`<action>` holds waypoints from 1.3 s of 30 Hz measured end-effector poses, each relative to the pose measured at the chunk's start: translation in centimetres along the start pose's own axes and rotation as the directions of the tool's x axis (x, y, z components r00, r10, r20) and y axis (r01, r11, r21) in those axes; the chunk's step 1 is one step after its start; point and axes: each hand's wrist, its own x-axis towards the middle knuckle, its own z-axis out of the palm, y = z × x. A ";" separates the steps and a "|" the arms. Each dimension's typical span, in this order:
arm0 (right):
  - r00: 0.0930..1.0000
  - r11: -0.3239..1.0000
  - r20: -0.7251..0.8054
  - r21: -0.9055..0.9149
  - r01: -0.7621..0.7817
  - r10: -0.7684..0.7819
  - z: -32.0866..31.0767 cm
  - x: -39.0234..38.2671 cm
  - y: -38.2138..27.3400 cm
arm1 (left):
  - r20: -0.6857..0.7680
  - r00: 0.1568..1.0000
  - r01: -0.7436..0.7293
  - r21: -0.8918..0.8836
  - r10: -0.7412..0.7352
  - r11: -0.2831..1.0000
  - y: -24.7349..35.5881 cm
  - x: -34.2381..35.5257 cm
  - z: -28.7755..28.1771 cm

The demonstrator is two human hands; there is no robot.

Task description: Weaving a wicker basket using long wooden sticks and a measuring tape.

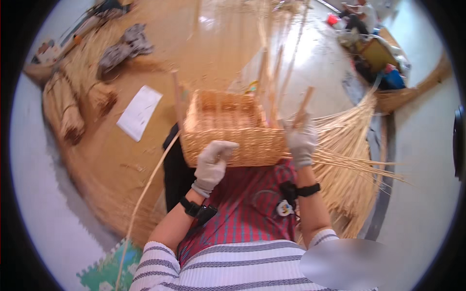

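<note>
By the red apron (238, 208), the left hand (212, 162), half curled, touches a straw basket (255, 147); the right hand (302, 138) curls near a stick (305, 100). I can't tell if either grips.

Rectangular tan woven basket (233, 148), open side up, above the lap, over a red plaid apron (242, 206). Left hand (212, 165), in a whitish knit glove, lies against the near wall, fingers bent. Right hand (302, 141), gloved alike, at the basket's right end beside an upright stick (305, 104); exact grip unclear. Long pale strand (153, 182) runs from the left corner down to the lower edge. Right: fan of loose straw-coloured strands (347, 179). Left, on brown floor (194, 58): white paper sheet (140, 112), tied straw bundles (68, 104), crumpled grey cloth (127, 47).
</note>
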 end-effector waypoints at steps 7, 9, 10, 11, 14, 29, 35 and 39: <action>0.554 0.402 0.085 0.778 0.482 -0.828 2.8 -7.9 -18.1 | -0.336 0.932 -0.196 -0.780 -0.134 0.594 -2.8 1.6 -8.4; 0.351 0.091 -0.125 0.838 0.538 -0.928 4.8 -9.6 -22.6 | -0.150 0.989 -0.035 -0.168 0.010 0.985 -2.8 3.0 -7.9; 0.205 0.229 0.135 0.800 0.554 -0.969 4.7 -10.8 -23.0 | -0.170 0.983 0.022 -0.275 -0.071 0.961 -2.8 3.2 -8.0; 0.044 0.220 0.240 0.780 0.586 -0.970 5.2 -11.5 -23.4 | -0.155 0.981 0.080 -0.216 -0.115 0.973 -2.8 3.4 -8.1; 0.651 0.336 0.066 0.893 0.300 -0.756 5.8 -13.1 -19.7 | -0.016 0.987 0.155 -0.108 -0.158 0.982 -2.6 3.4 -9.9; 0.905 0.640 0.103 0.740 0.207 -0.413 6.6 0.1 -21.8 | 0.016 0.972 0.215 -0.457 -0.234 0.863 -2.6 4.9 -9.6; 0.938 0.392 0.329 0.882 -0.261 -0.114 5.2 -8.1 -7.6 | 0.146 0.958 0.277 -0.269 -0.245 0.922 -2.0 5.9 -10.9; 0.885 0.239 0.464 0.856 -0.458 0.037 2.2 -9.1 -8.1 | -0.071 0.935 0.353 0.138 -0.346 0.925 -1.6 7.0 -9.6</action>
